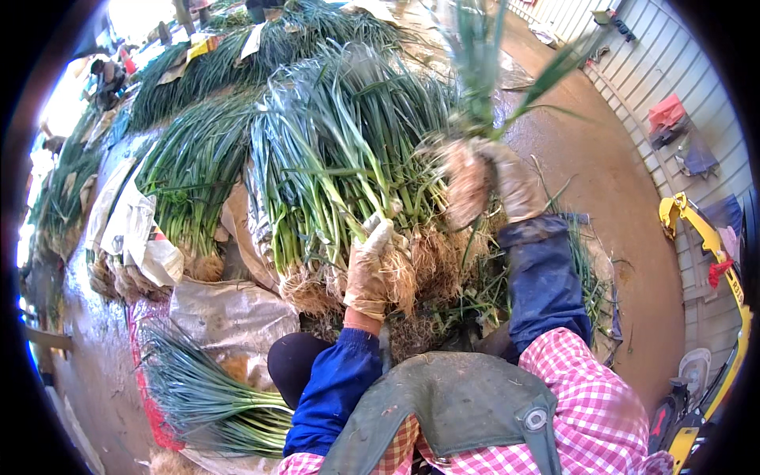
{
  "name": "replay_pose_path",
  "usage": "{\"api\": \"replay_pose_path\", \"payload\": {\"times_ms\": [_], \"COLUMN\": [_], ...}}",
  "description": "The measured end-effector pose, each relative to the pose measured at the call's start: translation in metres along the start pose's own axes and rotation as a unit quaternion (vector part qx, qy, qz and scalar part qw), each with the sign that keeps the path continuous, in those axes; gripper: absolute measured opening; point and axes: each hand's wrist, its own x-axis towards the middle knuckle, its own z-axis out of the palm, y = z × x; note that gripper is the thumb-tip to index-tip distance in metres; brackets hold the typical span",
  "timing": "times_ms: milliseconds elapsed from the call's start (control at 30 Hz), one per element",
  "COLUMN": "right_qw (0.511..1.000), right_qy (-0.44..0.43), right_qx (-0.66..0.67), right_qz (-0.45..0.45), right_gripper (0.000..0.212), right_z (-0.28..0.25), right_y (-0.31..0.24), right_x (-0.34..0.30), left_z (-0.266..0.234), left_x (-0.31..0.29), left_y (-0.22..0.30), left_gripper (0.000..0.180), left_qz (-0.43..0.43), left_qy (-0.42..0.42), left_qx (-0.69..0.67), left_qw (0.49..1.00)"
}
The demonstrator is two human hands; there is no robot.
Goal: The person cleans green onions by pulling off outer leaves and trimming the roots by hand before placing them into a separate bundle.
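My left hand (366,277), in a dirty pale work glove, is closed around the lower stem of a green onion (331,190) at the front of a large pile. Pale, stringy roots (398,277) hang beside its fingers. To the right, my gloved right hand (511,180) grips a small bunch of green onions (477,75), lifted above the pile's right side. Its leaves point up and away, and the root end shows as a brown blur. The big pile of green onions (356,119) lies with leaves to the back and roots toward me.
More heaps of green onions (198,146) lie left and behind, partly under pale sacks (142,229). A trimmed-looking bunch (214,388) rests on sacking at lower left. Loose leaves (483,293) litter the ground between my hands. A yellow metal arm (712,245) stands at right, by a ribbed wall (657,67).
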Motion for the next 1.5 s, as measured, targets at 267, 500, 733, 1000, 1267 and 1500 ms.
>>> {"api": "replay_pose_path", "payload": {"times_ms": [267, 500, 733, 1000, 1267, 1500], "right_qw": [0.961, 0.897, 0.968, 0.976, 0.958, 0.831], "right_qy": [-0.118, 0.103, -0.087, -0.124, 0.044, 0.074], "right_qx": [-0.196, -0.427, -0.23, -0.134, -0.273, -0.55], "right_qz": [0.156, -0.052, 0.051, 0.122, 0.068, -0.038], "right_gripper": [0.035, 0.025, 0.032, 0.024, 0.019, 0.021], "right_z": [0.02, -0.013, 0.062, 0.11, 0.116, 0.097], "right_y": [0.105, 0.094, 0.055, 0.115, 0.128, 0.114], "right_x": [0.023, 0.042, -0.024, -0.043, 0.001, 0.037], "left_z": [-0.038, -0.047, -0.067, -0.039, -0.054, -0.055], "left_x": [0.0, 0.005, 0.004, -0.022, -0.023, -0.039], "left_y": [-0.033, -0.048, -0.045, -0.028, -0.022, -0.013], "left_gripper": [0.02, 0.021, 0.017, 0.032, 0.039, 0.029], "left_qz": [-0.06, -0.042, -0.022, -0.031, -0.007, 0.036], "left_qy": [0.078, 0.084, 0.104, 0.114, 0.18, 0.193], "left_qx": [0.026, 0.01, 0.011, -0.068, -0.087, -0.101], "left_qw": [0.995, 0.996, 0.994, 0.991, 0.98, 0.975]}}
